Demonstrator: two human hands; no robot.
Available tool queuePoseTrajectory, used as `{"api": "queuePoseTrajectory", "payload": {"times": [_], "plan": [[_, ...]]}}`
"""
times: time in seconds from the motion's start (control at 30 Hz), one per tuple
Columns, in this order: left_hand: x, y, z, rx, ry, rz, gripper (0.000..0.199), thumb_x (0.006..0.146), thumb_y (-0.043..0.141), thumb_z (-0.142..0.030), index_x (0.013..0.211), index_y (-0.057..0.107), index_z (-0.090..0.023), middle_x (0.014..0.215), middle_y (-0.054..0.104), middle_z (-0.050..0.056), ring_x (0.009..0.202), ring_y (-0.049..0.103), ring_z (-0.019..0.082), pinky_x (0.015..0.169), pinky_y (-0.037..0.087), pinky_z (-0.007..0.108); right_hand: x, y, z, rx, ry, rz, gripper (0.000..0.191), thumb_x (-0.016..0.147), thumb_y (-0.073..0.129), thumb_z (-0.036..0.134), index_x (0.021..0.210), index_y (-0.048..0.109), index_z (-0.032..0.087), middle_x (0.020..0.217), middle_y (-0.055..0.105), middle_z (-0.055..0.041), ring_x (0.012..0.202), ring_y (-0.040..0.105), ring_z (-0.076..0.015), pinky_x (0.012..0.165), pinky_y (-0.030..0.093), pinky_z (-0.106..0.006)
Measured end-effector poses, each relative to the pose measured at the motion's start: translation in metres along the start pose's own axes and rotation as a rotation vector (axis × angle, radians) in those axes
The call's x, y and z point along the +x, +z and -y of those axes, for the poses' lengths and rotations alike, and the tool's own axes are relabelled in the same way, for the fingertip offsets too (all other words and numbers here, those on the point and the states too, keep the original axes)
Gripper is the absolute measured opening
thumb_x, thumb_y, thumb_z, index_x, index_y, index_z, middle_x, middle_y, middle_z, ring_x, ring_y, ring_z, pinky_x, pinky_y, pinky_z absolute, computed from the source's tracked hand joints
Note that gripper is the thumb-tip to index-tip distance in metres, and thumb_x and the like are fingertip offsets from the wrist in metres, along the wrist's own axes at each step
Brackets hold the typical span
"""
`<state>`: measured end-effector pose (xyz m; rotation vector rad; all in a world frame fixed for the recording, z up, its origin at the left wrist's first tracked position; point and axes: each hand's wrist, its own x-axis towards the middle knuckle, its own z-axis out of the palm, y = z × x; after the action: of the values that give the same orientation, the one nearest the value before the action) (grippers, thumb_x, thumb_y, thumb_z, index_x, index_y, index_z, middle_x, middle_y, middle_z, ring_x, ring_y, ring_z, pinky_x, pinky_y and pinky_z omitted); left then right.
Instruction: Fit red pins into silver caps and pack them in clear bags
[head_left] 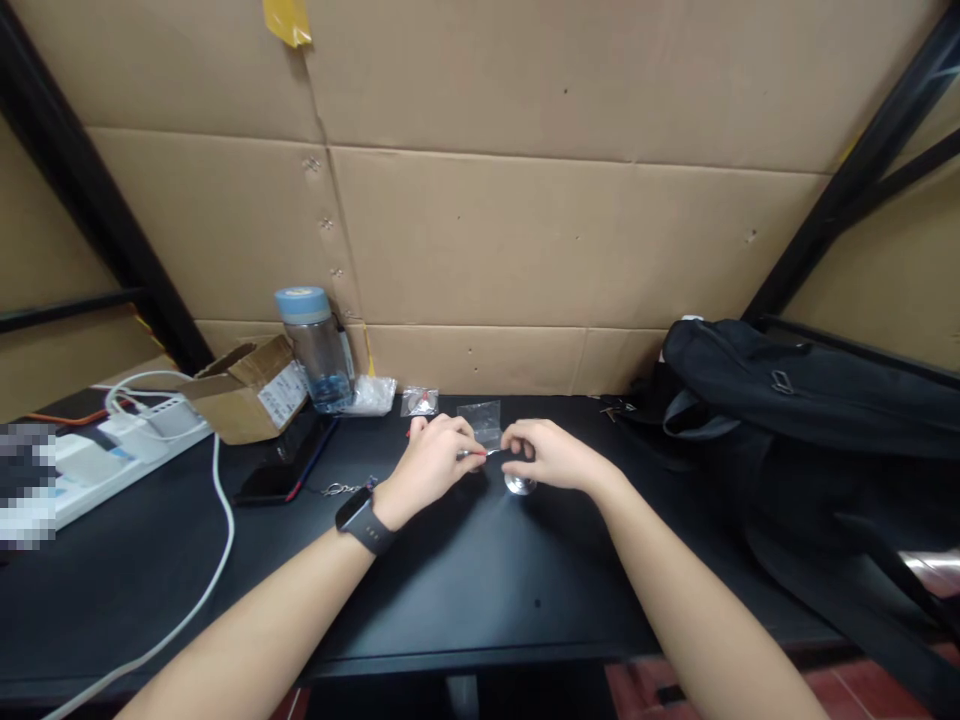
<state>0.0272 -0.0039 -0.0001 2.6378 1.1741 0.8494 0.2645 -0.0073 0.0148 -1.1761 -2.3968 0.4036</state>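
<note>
My left hand [439,460], with a dark watch [365,517] on its wrist, pinches a thin silver piece with red on it [487,453]. What kind of thing this is, I cannot make out. The piece points right, its tip close to the fingers of my right hand [551,455]. That hand is curved, thumb and fingertips apart, and holds nothing that I can see. Just below its thumb a small shiny round metal thing [519,485] rests on the black table [480,600]. Behind both hands lies a clear plastic bag [481,420].
Left stand a bottle with a blue lid [315,350], an opened cardboard box [247,395], a phone [289,465] and a white power strip with cables [120,450]. A keychain [341,489] lies near my left wrist. A black backpack [787,430] fills the right side; cardboard [525,230] walls the back.
</note>
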Motion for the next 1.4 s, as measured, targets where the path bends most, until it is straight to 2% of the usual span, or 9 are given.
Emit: {"api": "queuePoseTrajectory", "payload": {"times": [0.17, 0.4, 0.5, 0.67, 0.77, 0.83, 1.07, 1.2, 1.4], "plan": [[0.000, -0.003, 0.005, -0.077, 0.090, 0.072, 0.020, 0.095, 0.061, -0.029, 0.100, 0.080, -0.027, 0.095, 0.075, 0.005, 0.088, 0.068, 0.020, 0.082, 0.046, 0.029, -0.004, -0.003, -0.014, -0.059, 0.088, 0.194, 0.007, 0.074, 0.078, 0.017, 0.076, 0.078, 0.024, 0.068, 0.068, -0.0006, 0.075, 0.062, -0.0177, 0.066, 0.042, -0.025], [0.000, -0.003, 0.003, -0.157, 0.056, 0.009, 0.019, 0.093, 0.060, -0.024, 0.092, 0.080, -0.025, 0.089, 0.077, 0.005, 0.082, 0.071, 0.020, 0.081, 0.050, 0.028, -0.006, 0.004, -0.008, -0.214, 0.239, 0.117, 0.007, 0.071, 0.082, 0.019, 0.072, 0.077, 0.024, 0.083, 0.068, -0.0060, 0.074, 0.063, -0.0188, 0.058, 0.040, -0.025], [0.000, -0.004, 0.001, -0.186, 0.062, -0.014, 0.019, 0.092, 0.060, -0.020, 0.088, 0.078, -0.025, 0.086, 0.077, 0.003, 0.080, 0.070, 0.019, 0.079, 0.050, 0.028, -0.005, 0.004, -0.001, -0.250, 0.225, 0.096, 0.009, 0.075, 0.075, 0.016, 0.071, 0.075, 0.023, 0.079, 0.069, -0.0056, 0.071, 0.063, -0.0185, 0.059, 0.039, -0.025], [0.004, -0.007, 0.013, -0.191, -0.028, -0.087, 0.016, 0.090, 0.061, -0.023, 0.085, 0.076, -0.024, 0.083, 0.077, 0.003, 0.077, 0.072, 0.019, 0.078, 0.053, 0.029, 0.003, -0.004, 0.003, 0.098, 0.090, -0.218, 0.012, 0.090, 0.062, 0.026, 0.084, 0.072, 0.021, 0.079, 0.072, -0.0027, 0.070, 0.063, -0.0167, 0.068, 0.046, -0.027], [0.009, -0.010, 0.028, -0.358, -0.176, -0.182, 0.016, 0.088, 0.064, -0.032, 0.084, 0.075, -0.021, 0.084, 0.077, 0.005, 0.073, 0.073, 0.020, 0.074, 0.057, 0.030, 0.006, -0.008, 0.000, 0.264, 0.120, -0.452, 0.022, 0.091, 0.062, 0.039, 0.085, 0.071, 0.020, 0.080, 0.072, -0.0040, 0.066, 0.062, -0.0171, 0.064, 0.047, -0.029], [0.011, -0.012, 0.035, -0.512, -0.244, -0.242, 0.020, 0.086, 0.068, -0.037, 0.086, 0.074, -0.018, 0.085, 0.077, 0.007, 0.075, 0.075, 0.021, 0.075, 0.060, 0.032, 0.007, -0.008, -0.001, 0.339, 0.132, -0.528, 0.027, 0.089, 0.064, 0.045, 0.084, 0.071, 0.019, 0.080, 0.072, -0.0049, 0.066, 0.062, -0.0179, 0.062, 0.047, -0.030], [0.013, -0.007, 0.016, -0.776, -0.276, -0.293, 0.023, 0.082, 0.073, -0.037, 0.089, 0.072, -0.016, 0.086, 0.077, 0.007, 0.078, 0.075, 0.021, 0.078, 0.062, 0.032, 0.013, 0.018, 0.008, 0.551, 0.102, -0.586, 0.027, 0.087, 0.069, 0.047, 0.085, 0.070, 0.020, 0.084, 0.073, -0.0059, 0.069, 0.065, -0.0198, 0.068, 0.053, -0.033], [0.010, 0.002, 0.002, -0.796, -0.247, -0.276, 0.021, 0.085, 0.070, -0.035, 0.092, 0.072, -0.015, 0.090, 0.077, 0.008, 0.082, 0.075, 0.021, 0.078, 0.062, 0.032, 0.015, 0.035, 0.014, 0.641, 0.084, -0.507, 0.024, 0.086, 0.071, 0.044, 0.088, 0.071, 0.020, 0.085, 0.072, -0.0053, 0.078, 0.068, -0.0212, 0.075, 0.057, -0.034], [0.008, 0.008, 0.000, -0.787, -0.282, -0.278, 0.019, 0.084, 0.070, -0.032, 0.091, 0.072, -0.015, 0.091, 0.078, 0.008, 0.083, 0.075, 0.022, 0.077, 0.061, 0.031, 0.015, 0.039, 0.017, 0.877, 0.107, -0.453, 0.026, 0.082, 0.075, 0.043, 0.087, 0.069, 0.018, 0.117, 0.070, -0.0098, 0.092, 0.073, -0.0234, 0.078, 0.063, -0.036]]}}
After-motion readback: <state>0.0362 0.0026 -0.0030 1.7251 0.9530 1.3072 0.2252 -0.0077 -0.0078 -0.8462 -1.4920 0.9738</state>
